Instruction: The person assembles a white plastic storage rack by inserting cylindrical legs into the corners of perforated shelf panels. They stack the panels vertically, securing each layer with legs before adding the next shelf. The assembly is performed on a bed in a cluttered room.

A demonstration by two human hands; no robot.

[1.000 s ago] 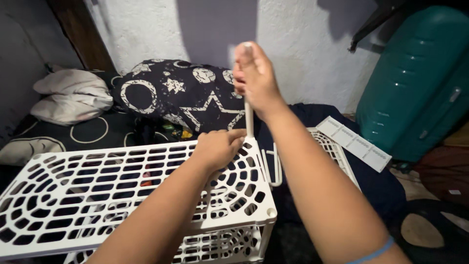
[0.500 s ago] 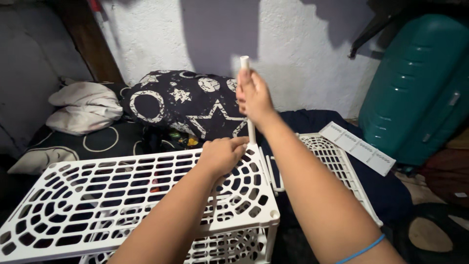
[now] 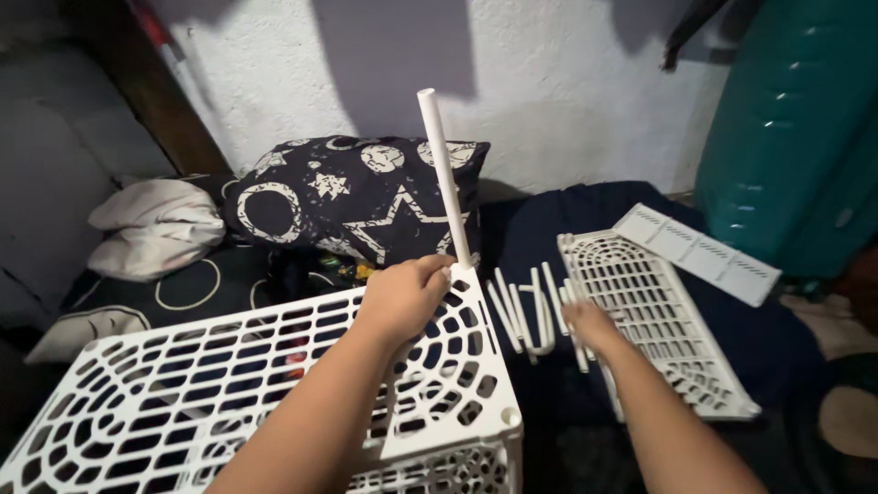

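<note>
Two hands at work: the left hand (image 3: 402,295) curls around the foot of an upright rod (image 3: 444,174) at the shelf (image 3: 229,384) corner; the right hand (image 3: 593,322), blurred, reaches low onto loose rods (image 3: 526,311) beside a panel (image 3: 654,320), grip unclear.

Our right hand (image 3: 590,322) is smeared by motion among the loose white tubes (image 3: 523,311), so we cannot tell whether its fingers close on one or only brush them. Our left hand (image 3: 402,295) covers the corner of the white lattice shelf (image 3: 183,384) where the upright tube (image 3: 445,178) meets it, hiding the joint. The shelf runs off the lower and left edges; the tier beneath shows only as a sliver. The teal suitcase (image 3: 796,137) is cut by the top and right edges. The small colourful items (image 3: 352,268) below the star-print pillow (image 3: 357,197) are too small to identify.
</note>
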